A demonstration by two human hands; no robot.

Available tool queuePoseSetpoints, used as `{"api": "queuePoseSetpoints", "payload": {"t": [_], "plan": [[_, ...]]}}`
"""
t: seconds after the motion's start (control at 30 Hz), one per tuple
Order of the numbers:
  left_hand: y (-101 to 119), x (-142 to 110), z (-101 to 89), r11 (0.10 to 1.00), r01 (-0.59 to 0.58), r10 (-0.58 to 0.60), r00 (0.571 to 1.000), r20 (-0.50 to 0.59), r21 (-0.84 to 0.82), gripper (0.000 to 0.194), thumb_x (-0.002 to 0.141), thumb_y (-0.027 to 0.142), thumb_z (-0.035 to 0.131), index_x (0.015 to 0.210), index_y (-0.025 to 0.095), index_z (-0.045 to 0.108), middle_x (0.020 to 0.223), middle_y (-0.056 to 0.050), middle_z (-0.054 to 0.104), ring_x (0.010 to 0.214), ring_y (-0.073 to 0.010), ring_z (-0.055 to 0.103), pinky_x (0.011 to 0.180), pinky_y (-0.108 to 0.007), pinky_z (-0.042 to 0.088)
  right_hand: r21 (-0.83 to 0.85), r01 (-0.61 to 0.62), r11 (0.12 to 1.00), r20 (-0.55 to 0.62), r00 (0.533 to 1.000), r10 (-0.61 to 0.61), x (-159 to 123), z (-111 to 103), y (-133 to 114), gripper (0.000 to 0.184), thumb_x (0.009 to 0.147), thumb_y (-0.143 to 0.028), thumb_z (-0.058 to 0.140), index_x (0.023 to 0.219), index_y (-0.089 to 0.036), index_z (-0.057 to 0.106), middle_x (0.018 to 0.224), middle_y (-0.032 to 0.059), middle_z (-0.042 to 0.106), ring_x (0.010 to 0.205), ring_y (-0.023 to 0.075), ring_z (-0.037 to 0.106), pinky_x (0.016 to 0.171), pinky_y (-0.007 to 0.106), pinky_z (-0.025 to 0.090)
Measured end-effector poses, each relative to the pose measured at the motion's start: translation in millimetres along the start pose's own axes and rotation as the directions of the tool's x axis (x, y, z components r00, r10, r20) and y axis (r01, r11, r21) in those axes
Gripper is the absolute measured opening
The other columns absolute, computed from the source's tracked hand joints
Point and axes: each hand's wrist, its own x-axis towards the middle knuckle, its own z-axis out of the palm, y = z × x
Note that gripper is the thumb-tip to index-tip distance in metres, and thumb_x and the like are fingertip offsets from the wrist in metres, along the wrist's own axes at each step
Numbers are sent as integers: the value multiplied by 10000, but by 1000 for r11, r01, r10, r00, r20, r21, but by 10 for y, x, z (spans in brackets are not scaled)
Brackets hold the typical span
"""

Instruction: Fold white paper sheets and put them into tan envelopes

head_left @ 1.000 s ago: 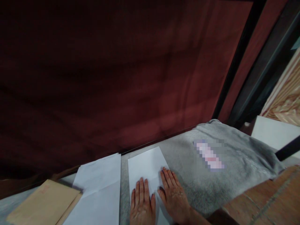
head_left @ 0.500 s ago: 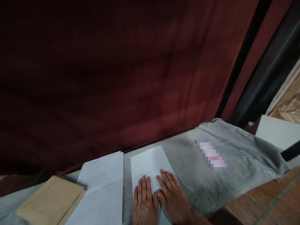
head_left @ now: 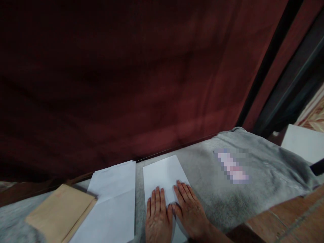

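– So, what is hung behind the white sheet (head_left: 164, 171)?
– A dark red curtain (head_left: 141, 91), and under the sheet a grey cloth (head_left: 198, 162) is spread. Left of the sheet, a white paper stack (head_left: 115, 206) is laid, partly overlapped by a brown paper pile (head_left: 61, 212).
– And the grip?
– Opened flat: on the sheet, the left hand (head_left: 159, 219) and the right hand (head_left: 190, 212) are laid palms down.

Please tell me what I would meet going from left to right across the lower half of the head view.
Brown paper pile → white paper stack → left hand → right hand → pixelated pink item → white panel.
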Motion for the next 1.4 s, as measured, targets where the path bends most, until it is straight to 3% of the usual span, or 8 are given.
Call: {"api": "queuePoseSetpoints", "payload": {"t": [0.97,1.4], "plan": [[20,19,-63,1000,11,-11,1000,23,-20,653,1002,238,395,1608,143,170,1553,-144,466,1432,-277,438,1176,-475,351,-15,4,1000,-14,1000,-4,14,-29,25,553,1008,-472,479,1486,-195,480,1540,82,493,1425,222,429,1206,370,264],[8,15,-49,1000,1,-2,1000,30,21,707,994,246,398,1616,139,79,1545,-152,472,1404,-287,476,1148,-481,389,-12,-32,999,9,999,32,15,0,63,536,1011,-473,465,1474,-206,500,1521,68,519,1396,223,464,1194,373,269]]}}
